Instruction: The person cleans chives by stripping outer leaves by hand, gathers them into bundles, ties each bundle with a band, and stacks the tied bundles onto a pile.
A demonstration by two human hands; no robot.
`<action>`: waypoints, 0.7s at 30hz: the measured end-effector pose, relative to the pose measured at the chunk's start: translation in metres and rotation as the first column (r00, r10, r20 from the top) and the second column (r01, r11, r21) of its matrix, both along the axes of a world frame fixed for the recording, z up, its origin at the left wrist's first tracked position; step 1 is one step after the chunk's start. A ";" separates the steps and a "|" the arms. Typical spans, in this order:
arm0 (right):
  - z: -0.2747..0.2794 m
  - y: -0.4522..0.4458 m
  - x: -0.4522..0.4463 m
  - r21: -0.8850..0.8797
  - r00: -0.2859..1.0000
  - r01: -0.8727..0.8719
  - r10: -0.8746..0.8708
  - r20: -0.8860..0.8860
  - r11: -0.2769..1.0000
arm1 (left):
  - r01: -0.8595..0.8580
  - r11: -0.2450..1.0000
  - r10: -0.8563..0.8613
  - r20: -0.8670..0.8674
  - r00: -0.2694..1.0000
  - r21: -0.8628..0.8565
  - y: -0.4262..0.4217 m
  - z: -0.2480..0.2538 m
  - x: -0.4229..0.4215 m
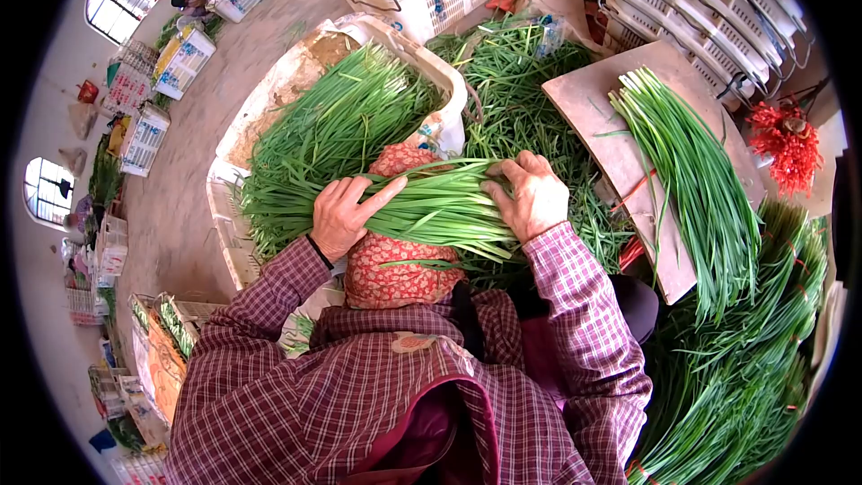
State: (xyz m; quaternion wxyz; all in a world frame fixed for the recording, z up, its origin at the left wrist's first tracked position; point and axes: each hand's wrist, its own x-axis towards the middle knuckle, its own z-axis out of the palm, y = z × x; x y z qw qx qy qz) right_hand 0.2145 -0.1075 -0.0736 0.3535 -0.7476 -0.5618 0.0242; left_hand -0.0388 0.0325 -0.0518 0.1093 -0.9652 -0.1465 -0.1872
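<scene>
"So, what have you got in front of you?"

"A loose bunch of garlic chives (pixel 440 207). It lies crosswise over the red flowered cloth (pixel 400 280) just before me, pale stem ends to the right, leaf tips to the left."

"And how are your hands set?"

"My left hand (pixel 339 220) is half curled over the leafy part, fingers bent on top, thumb laid out along the leaves. My right hand (pixel 536 198) is bent round near the stem end, with thumb and forefinger against the stalks. Both have hold of that one bunch. What lies under my palms, I can't see."

"What's ahead of you?"

"Ahead and to the left, a pale plastic crate (pixel 455 90) carries a pile of chives (pixel 346 117), and the leafy end of my bunch overlaps it. Loose green leaves (pixel 530 99) are heaped beside the crate."

"And on your right?"

"A flat board (pixel 579 112), set at a slant. A thick chive bundle (pixel 696 175) lies along it, pale ends away from me, leaves spilling past the edge. A red strip (pixel 636 191) lies on the board beside it. Farther right is a cluster of red ties (pixel 784 145), near a stack of crates (pixel 700 13). Closest to my right elbow is a heap of bundles (pixel 736 386), red bands showing among the leaves."
</scene>
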 end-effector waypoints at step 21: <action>0.014 -0.066 0.049 0.082 0.955 0.183 -0.197 0.223 0.980 | 0.014 1.000 -0.013 0.051 0.999 -0.004 0.002 -0.008 0.000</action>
